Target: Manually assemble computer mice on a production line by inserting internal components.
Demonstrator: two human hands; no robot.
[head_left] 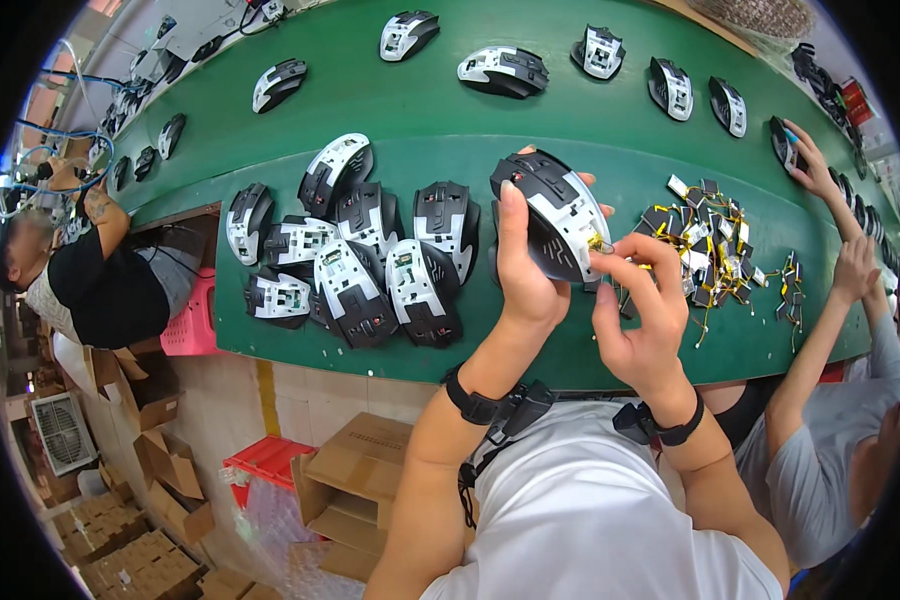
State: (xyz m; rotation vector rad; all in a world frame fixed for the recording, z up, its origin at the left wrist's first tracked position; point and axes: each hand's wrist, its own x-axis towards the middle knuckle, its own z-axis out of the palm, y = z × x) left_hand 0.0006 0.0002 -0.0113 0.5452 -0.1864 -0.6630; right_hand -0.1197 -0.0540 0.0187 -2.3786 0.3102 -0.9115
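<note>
My left hand (523, 260) is wrapped round a black-and-white computer mouse (555, 212), tilted up above the green table, its white inner part facing me. My right hand (650, 305) is at the mouse's lower right end, beside a small yellow piece with thin wires (598, 243). Its index and middle fingertips are bent together there, the thumb a little apart; what they grip is too small to make out. Next to this hand lies a pile of small silver and black battery packs (705, 250) with yellow tape and wires. Left of my left hand several similar mice (350, 290) are heaped.
More mice (502, 72) stand along the raised green strip (370, 100) at the back. At right another person's hand (810, 160) touches a mouse there. A second person (100, 260) sits at far left near a pink plastic seat (192, 318). Cardboard boxes (365, 455) stand on the floor.
</note>
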